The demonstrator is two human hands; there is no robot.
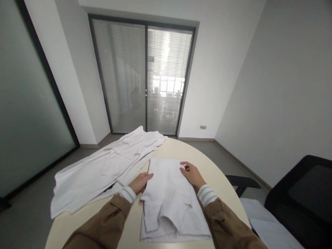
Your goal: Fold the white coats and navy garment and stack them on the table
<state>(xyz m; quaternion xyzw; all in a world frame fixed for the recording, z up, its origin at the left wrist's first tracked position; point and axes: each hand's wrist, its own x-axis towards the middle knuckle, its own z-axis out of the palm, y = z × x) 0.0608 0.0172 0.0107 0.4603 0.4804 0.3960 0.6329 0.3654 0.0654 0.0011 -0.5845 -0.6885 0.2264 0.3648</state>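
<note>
On the table in front of me lies a folded white coat (168,183), with a sleeve end folded over its near part. My left hand (141,181) grips its left edge, thumb on top and the other fingers mostly hidden beneath. At the far right corner of the same coat, my right hand (192,174) has its thumb and forefinger closed on the edge, the other fingers curled. Left of the folded coat is a second white coat (103,169), spread out lengthwise, rumpled, with its lower end at the table's left edge.
The pale round table (186,148) curves away at the far side and right. A black office chair (303,193) stands to the right, with white cloth (269,221) on its seat. Behind are a glass door with blinds (145,76) and white walls.
</note>
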